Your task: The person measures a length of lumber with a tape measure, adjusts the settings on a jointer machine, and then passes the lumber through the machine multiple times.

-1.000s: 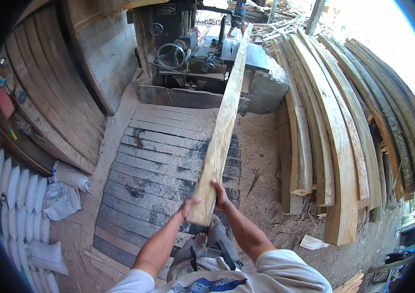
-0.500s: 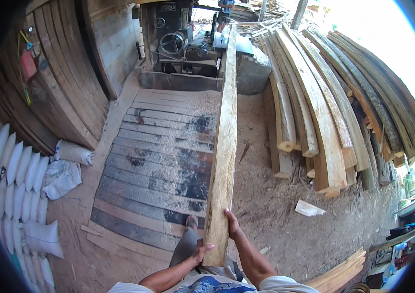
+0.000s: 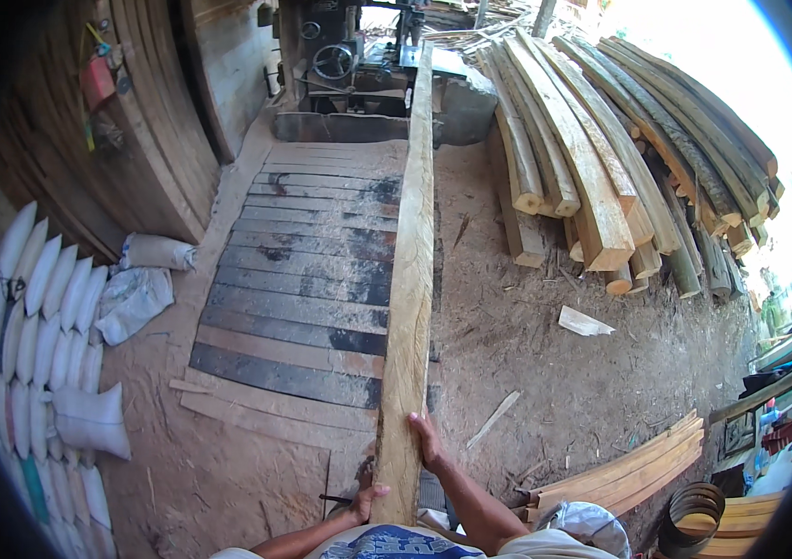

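Note:
A long squared timber beam (image 3: 405,270) runs from my body out to the far machine. My left hand (image 3: 368,498) grips its left edge close to the near end, thumb on the upper face and fingers hidden below. Farther along, my right hand (image 3: 428,443) holds the right side, with its thumb up against the edge and the other fingers mostly out of sight. The beam's far end lies at the table of a dark sawmill machine (image 3: 345,98) with handwheels.
Plank flooring (image 3: 293,279) dusted with sawdust lies left of the beam. Stacked timbers (image 3: 601,177) fill the right side. White sacks (image 3: 60,317) pile up at left. Cut boards (image 3: 619,466) and a coiled metal band (image 3: 694,515) sit at lower right, near a wood scrap (image 3: 585,321).
The beam and both my hands have shifted slightly left in the picture. More ground and boards show at lower right, and my foot has gone from sight. Both hands keep their hold.

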